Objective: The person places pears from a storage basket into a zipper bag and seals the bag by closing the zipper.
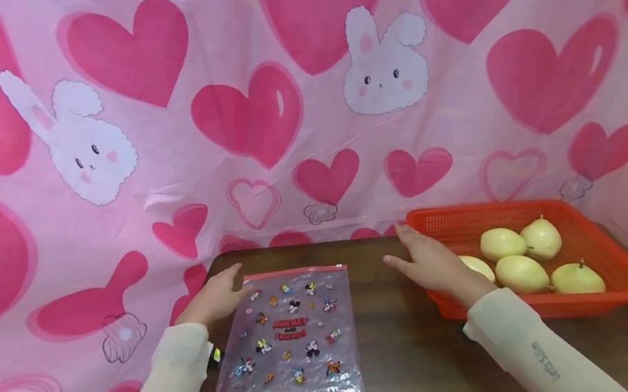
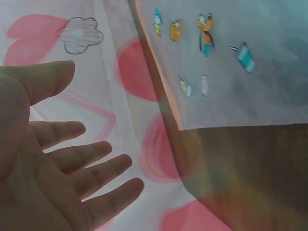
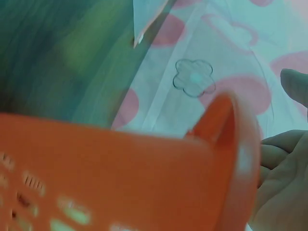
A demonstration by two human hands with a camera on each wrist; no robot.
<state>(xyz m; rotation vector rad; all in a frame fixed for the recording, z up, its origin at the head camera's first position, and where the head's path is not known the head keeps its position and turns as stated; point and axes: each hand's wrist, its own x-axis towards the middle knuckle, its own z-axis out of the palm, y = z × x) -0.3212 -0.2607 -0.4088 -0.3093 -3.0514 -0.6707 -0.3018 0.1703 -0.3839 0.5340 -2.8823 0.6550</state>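
A clear zip bag (image 1: 292, 340) with small cartoon prints and a red zip strip (image 1: 296, 271) lies flat on the table. My left hand (image 1: 218, 297) is beside the bag's upper left corner, fingers straight and spread in the left wrist view, holding nothing. An orange-red plastic basket (image 1: 622, 261) stands on the right with several pale yellow-green pears (image 1: 520, 274) in it. Over the basket's left side is my right hand (image 1: 429, 263), its thumb apart from the fingers and nothing in its grasp. In the right wrist view the basket wall (image 3: 120, 173) partly hides that hand.
The dark brown wooden table (image 1: 400, 363) shows between bag and basket. Behind it and along both sides hangs a pink cloth (image 1: 325, 117) with hearts and rabbits, close to the table's back edge.
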